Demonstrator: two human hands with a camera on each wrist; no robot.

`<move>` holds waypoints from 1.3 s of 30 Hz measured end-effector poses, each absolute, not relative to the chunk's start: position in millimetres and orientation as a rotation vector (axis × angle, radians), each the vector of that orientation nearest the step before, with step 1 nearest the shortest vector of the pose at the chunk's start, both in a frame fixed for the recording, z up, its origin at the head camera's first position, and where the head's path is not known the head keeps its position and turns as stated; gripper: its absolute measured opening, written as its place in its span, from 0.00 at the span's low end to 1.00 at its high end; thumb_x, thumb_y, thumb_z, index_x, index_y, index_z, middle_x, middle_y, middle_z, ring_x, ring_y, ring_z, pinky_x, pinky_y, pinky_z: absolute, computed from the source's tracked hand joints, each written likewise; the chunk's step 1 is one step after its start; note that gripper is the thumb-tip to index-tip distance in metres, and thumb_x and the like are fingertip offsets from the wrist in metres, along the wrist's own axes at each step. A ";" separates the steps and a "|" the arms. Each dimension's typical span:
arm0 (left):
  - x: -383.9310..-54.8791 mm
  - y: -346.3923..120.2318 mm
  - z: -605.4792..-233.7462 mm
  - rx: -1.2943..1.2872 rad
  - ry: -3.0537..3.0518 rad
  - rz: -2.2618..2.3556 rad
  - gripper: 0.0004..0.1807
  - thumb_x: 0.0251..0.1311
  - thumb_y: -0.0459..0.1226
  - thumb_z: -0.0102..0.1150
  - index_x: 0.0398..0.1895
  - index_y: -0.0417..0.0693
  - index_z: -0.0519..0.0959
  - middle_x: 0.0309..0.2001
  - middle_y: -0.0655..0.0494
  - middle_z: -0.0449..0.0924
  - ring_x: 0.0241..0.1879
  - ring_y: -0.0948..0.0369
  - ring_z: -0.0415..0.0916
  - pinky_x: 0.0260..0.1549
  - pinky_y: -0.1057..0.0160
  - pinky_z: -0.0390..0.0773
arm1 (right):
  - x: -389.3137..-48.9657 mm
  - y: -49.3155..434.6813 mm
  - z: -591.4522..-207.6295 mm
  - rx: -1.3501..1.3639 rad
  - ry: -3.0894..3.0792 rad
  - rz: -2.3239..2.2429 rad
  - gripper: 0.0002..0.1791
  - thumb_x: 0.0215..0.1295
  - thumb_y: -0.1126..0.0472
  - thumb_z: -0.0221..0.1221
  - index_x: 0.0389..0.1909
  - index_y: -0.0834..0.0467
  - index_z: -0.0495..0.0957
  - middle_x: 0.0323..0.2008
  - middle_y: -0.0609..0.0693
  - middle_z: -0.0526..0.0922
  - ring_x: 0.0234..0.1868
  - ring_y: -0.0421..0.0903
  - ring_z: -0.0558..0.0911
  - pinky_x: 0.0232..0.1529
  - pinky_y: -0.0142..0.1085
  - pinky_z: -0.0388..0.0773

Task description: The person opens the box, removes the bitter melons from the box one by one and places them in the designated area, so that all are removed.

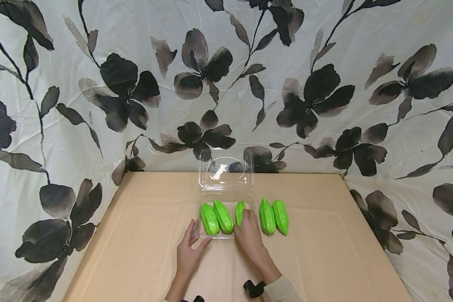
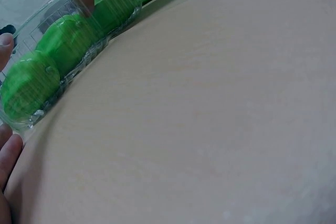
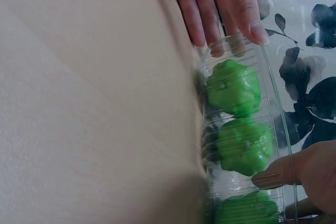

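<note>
A clear plastic clamshell container [image 1: 226, 235] stands with its lid [image 1: 226, 172] raised at the back. Two glossy, ridged bitter melons, the outer one [image 1: 209, 219] and its neighbour [image 1: 223, 217], lie side by side in its left half. My left hand [image 1: 190, 253] grips the container's front left corner, thumb at the front rim in the right wrist view. Inside the right half, my right hand [image 1: 250, 235] holds a third bitter melon [image 1: 239, 212], fingers covering much of it. The right thumb [image 3: 273, 174] reaches down inside the container wall.
Two more bitter melons, one near [image 1: 266, 216] and one farther out [image 1: 281, 217], lie just right of the container on the tan table [image 1: 336, 251]. Behind the table hangs a white floral cloth [image 1: 256, 109].
</note>
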State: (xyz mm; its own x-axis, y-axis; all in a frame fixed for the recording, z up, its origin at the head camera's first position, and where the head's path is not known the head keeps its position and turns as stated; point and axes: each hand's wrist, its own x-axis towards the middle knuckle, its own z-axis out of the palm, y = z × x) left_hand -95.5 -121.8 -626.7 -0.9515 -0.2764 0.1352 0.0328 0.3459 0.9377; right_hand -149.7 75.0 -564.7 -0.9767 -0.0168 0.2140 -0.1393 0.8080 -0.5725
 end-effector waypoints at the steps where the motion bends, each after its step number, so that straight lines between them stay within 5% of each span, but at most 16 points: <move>1: -95.5 -121.8 -626.7 0.218 -2.343 -1.640 0.48 0.52 0.47 0.76 0.76 0.50 0.63 0.72 0.52 0.70 0.64 0.52 0.77 0.58 0.63 0.84 | -149.8 74.9 -564.5 0.122 -2.796 0.911 0.30 0.54 0.72 0.67 0.58 0.79 0.71 0.53 0.72 0.76 0.54 0.67 0.79 0.57 0.54 0.84; 18: -95.1 -121.7 -626.9 0.214 -2.332 -1.641 0.48 0.51 0.46 0.77 0.75 0.50 0.64 0.71 0.52 0.71 0.63 0.52 0.78 0.58 0.63 0.84 | -150.5 74.4 -565.0 0.140 -2.804 0.896 0.31 0.54 0.72 0.68 0.58 0.80 0.70 0.53 0.72 0.75 0.55 0.65 0.80 0.59 0.52 0.84; 31: -95.3 -122.3 -630.6 0.197 -2.321 -1.631 0.48 0.51 0.46 0.77 0.75 0.49 0.64 0.71 0.53 0.71 0.64 0.52 0.77 0.57 0.63 0.85 | -150.7 75.2 -567.7 0.115 -2.846 0.897 0.33 0.53 0.68 0.69 0.57 0.81 0.70 0.49 0.75 0.79 0.50 0.67 0.83 0.51 0.52 0.88; 39: -95.1 -122.3 -630.9 0.196 -2.302 -1.651 0.48 0.51 0.46 0.77 0.75 0.51 0.64 0.71 0.53 0.72 0.63 0.53 0.78 0.56 0.66 0.84 | -149.8 75.9 -567.0 0.115 -2.817 0.849 0.32 0.53 0.64 0.71 0.53 0.80 0.72 0.40 0.70 0.81 0.39 0.62 0.85 0.38 0.49 0.89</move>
